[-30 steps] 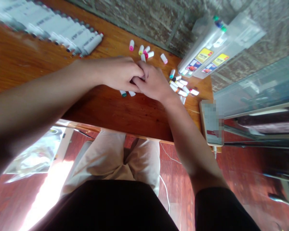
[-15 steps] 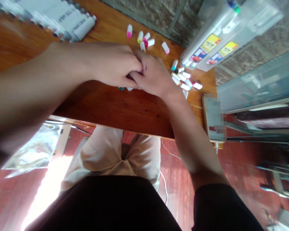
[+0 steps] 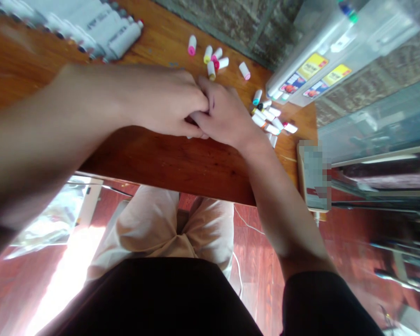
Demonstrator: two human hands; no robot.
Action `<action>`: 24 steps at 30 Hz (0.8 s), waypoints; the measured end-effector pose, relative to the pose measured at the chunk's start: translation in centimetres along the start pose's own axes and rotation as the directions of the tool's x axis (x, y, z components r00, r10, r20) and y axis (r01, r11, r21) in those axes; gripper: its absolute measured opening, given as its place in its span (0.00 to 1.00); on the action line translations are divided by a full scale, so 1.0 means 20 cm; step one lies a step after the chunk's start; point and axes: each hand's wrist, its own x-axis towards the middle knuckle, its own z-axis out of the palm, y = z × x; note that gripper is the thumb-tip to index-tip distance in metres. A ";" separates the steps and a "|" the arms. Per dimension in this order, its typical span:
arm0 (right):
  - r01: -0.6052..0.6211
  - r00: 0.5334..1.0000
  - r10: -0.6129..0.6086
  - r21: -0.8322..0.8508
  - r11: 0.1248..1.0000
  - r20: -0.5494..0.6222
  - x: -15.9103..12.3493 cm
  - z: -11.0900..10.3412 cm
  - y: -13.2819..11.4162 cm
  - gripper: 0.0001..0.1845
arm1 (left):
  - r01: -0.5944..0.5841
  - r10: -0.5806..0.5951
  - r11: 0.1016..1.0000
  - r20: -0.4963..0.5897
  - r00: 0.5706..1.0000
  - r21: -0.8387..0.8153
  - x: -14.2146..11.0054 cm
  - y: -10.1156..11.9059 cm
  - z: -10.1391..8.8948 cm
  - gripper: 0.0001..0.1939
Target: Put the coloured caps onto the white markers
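My left hand (image 3: 168,100) and my right hand (image 3: 227,114) meet above the wooden table, their curled fingers touching. Both are closed, and whatever lies between them is hidden by the fingers and backs of the hands. Just beyond my hands lies a white marker cap with a brownish-yellow end (image 3: 211,71), beside several white caps with pink, red and yellow ends (image 3: 208,54). To the right of my right hand is a loose pile of white marker caps (image 3: 268,114) with coloured ends. A small pale bit shows below my left hand's fingers, mostly covered.
A row of grey-white markers (image 3: 101,28) lies at the far left of the table (image 3: 182,161). Clear plastic cases with yellow labels (image 3: 308,70) stand by the brick wall at right. A phone-like device (image 3: 313,177), partly pixelated, sits at the table's right edge with a cable.
My hands stay closed together, shifting slightly towards the left. The green-ended cap below them is now covered, while the brownish-yellow-ended cap beyond them shows more fully. The view has shifted a little.
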 end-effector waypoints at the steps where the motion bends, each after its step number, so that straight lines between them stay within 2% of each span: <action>1: -0.006 1.000 0.006 -0.014 1.000 0.005 0.00 0.00 0.00 0.07 | -0.025 0.027 0.999 0.096 0.995 -0.028 0.03 0.02 -0.06 0.18; 3: -0.005 1.000 0.006 -0.017 1.000 0.014 0.01 0.01 0.01 0.08 | -0.050 0.064 0.997 0.269 0.961 -0.060 0.07 0.10 -0.15 0.19; 5: 0.021 1.000 -0.021 0.001 1.000 0.010 0.01 0.02 0.04 0.09 | -0.083 0.103 0.994 0.364 0.926 -0.068 0.09 0.20 -0.21 0.22; 9: 0.075 0.996 -0.074 0.022 0.997 -0.042 0.02 0.06 0.08 0.10 | -0.166 0.172 0.985 0.403 0.899 -0.050 0.08 0.38 -0.21 0.11; 12: -0.006 0.999 0.008 0.030 1.000 -0.042 0.02 0.05 0.06 0.10 | -0.204 0.170 0.979 0.438 0.883 0.030 0.07 0.45 -0.23 0.11; 14: -0.058 0.998 0.060 0.062 0.996 -0.035 0.02 0.05 0.04 0.10 | -0.156 0.101 0.986 0.514 0.852 0.065 0.09 0.49 -0.29 0.10; 15: -0.073 0.997 0.076 0.089 0.993 -0.030 0.02 0.04 0.04 0.10 | -0.113 0.053 0.991 0.577 0.815 0.068 0.11 0.51 -0.33 0.09; 18: -0.068 0.997 0.074 0.159 0.985 -0.031 0.03 0.04 0.04 0.10 | -0.005 -0.069 0.995 0.756 0.651 0.095 0.19 0.60 -0.47 0.12; 19: -0.059 0.997 0.066 0.170 0.984 -0.035 0.04 0.05 0.04 0.10 | 0.005 -0.105 0.991 0.775 0.623 0.131 0.23 0.63 -0.50 0.15; 20: -0.050 0.997 0.059 0.176 0.983 -0.049 0.04 0.05 0.05 0.11 | 0.004 -0.137 0.985 0.771 0.622 0.172 0.26 0.66 -0.53 0.18; 21: -0.041 0.996 0.055 0.185 0.982 -0.071 0.04 0.06 0.05 0.12 | 0.003 -0.155 0.980 0.750 0.643 0.201 0.28 0.67 -0.54 0.20; 23: -0.032 0.991 0.058 0.208 0.978 -0.119 0.04 0.07 0.06 0.13 | 0.020 -0.133 0.984 0.658 0.741 0.176 0.31 0.66 -0.53 0.24; 24: -0.028 0.989 0.059 0.223 0.974 -0.134 0.04 0.08 0.06 0.13 | 0.027 -0.079 0.995 0.594 0.801 0.097 0.31 0.64 -0.50 0.26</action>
